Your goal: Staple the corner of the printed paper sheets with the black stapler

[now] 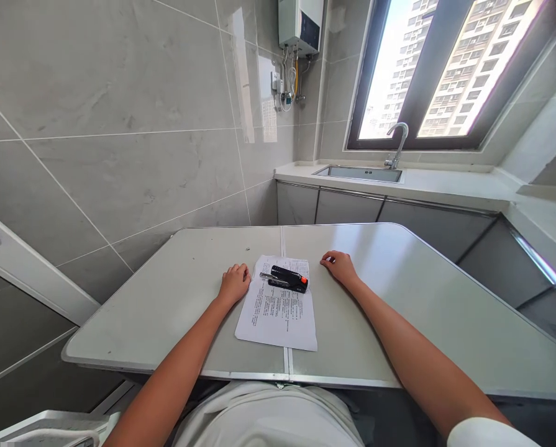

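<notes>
A printed sheet of paper [278, 313] lies on the grey folding table [175, 298] in front of me. On the sheet's far end rests a black stapler [287, 279] with an orange tip. My left hand [234, 283] rests on the table just left of the paper, fingers curled under, holding nothing I can see. My right hand [339, 267] lies on the table right of the paper, fingers bent loosely against the surface, empty. Neither hand touches the stapler.
Beyond the table runs a counter with a steel sink [359, 173] and a tap [397, 143] under a window [445, 68]. A water heater [300, 23] hangs on the tiled wall. A white object [40, 428] sits at bottom left.
</notes>
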A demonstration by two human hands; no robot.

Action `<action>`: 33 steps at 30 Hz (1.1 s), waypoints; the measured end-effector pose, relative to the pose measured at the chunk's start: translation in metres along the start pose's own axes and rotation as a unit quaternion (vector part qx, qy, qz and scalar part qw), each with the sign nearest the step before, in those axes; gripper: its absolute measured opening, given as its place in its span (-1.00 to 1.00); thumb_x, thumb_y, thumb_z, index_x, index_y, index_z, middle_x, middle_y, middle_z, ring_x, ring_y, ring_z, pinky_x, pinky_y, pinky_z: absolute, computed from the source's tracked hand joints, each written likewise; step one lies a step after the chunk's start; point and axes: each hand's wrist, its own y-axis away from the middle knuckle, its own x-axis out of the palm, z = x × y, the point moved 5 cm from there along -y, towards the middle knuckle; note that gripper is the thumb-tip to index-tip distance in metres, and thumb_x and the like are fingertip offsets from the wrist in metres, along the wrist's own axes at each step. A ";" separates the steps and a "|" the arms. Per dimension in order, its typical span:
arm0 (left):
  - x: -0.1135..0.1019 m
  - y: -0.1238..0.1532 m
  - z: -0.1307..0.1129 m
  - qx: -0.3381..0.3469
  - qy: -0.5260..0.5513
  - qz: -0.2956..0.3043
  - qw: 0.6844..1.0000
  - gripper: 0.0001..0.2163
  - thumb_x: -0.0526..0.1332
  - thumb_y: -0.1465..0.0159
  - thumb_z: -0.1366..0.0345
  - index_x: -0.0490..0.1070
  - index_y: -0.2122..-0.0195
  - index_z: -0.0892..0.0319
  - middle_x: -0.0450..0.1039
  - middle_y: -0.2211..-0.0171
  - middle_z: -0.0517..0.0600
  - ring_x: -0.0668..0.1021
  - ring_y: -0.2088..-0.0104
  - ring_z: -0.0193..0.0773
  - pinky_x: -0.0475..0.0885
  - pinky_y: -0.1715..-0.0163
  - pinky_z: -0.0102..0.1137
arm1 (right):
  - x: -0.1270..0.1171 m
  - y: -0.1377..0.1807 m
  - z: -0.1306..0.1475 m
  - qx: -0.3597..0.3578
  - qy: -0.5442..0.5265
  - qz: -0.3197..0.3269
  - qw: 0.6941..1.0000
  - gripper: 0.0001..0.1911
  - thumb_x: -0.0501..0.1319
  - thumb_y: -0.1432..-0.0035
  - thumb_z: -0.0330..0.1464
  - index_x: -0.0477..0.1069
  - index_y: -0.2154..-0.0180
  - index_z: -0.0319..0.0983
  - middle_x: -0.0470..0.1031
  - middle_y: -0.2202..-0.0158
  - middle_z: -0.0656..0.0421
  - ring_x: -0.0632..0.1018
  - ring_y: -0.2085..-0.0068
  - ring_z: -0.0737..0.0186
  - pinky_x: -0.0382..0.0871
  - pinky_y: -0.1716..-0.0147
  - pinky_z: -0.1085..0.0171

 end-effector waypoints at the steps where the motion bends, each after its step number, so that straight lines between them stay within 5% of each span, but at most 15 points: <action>1: 0.002 0.000 0.001 0.003 -0.005 0.007 1.000 -0.86 0.08 -0.43 0.28 0.42 0.18 0.11 0.47 0.15 0.08 0.48 0.08 -0.07 0.31 0.07 -0.23 | 0.002 -0.001 0.001 -0.002 -0.002 -0.003 1.000 -0.86 0.27 -0.16 -0.30 0.61 0.37 -0.16 0.61 0.29 0.15 0.52 0.34 0.20 0.38 0.19 0.21; 12: 0.004 -0.032 0.005 -0.010 0.007 -0.019 1.000 -0.80 0.02 -0.45 0.35 0.44 0.17 0.15 0.54 0.28 0.09 0.57 0.20 -0.10 0.38 0.11 -0.25 | 0.014 -0.001 -0.007 -0.019 0.039 -0.002 0.999 -0.70 0.19 -0.30 -0.31 0.66 0.06 -0.17 0.54 0.03 0.01 0.50 0.00 0.01 0.38 -0.04 0.12; 17: 0.002 -0.073 0.012 0.024 0.038 -0.048 0.998 -0.66 0.07 -0.40 0.39 0.41 -0.16 0.26 0.42 -0.22 0.29 0.44 -0.26 0.00 0.31 -0.23 -0.18 | 0.020 0.000 0.001 -0.039 0.087 0.012 0.995 -0.62 0.17 -0.35 -0.28 0.57 -0.13 -0.11 0.45 -0.04 -0.06 0.41 -0.06 -0.10 0.33 -0.08 0.01; 20: 0.009 -0.090 0.012 0.065 0.059 -0.025 0.996 -0.58 0.09 -0.38 0.38 0.40 -0.25 0.25 0.31 -0.36 0.22 0.35 -0.36 -0.06 0.26 -0.32 -0.19 | 0.021 0.000 0.004 -0.033 0.106 0.015 0.994 -0.57 0.16 -0.36 -0.26 0.50 -0.21 -0.10 0.41 -0.07 -0.11 0.39 -0.08 -0.15 0.33 -0.06 -0.03; 25: 0.011 -0.088 0.012 0.087 0.073 -0.015 0.993 -0.62 0.06 -0.38 0.41 0.57 -0.10 0.16 0.52 -0.20 0.10 0.49 -0.22 -0.10 0.36 -0.23 -0.23 | 0.015 0.004 0.008 -0.029 0.105 0.004 0.994 -0.52 0.15 -0.36 -0.26 0.43 -0.26 -0.16 0.37 -0.10 -0.09 0.37 -0.12 -0.13 0.29 -0.16 -0.03; 33: 0.005 -0.039 0.004 0.057 0.050 -0.040 0.996 -0.66 0.05 -0.33 0.54 0.64 0.14 0.20 0.60 0.14 0.13 0.56 0.10 -0.09 0.43 0.10 -0.29 | 0.016 0.012 0.021 -0.023 0.021 -0.011 0.999 -0.69 0.12 -0.34 -0.31 0.56 0.00 -0.18 0.38 -0.02 -0.01 0.41 -0.11 -0.04 0.37 -0.11 0.04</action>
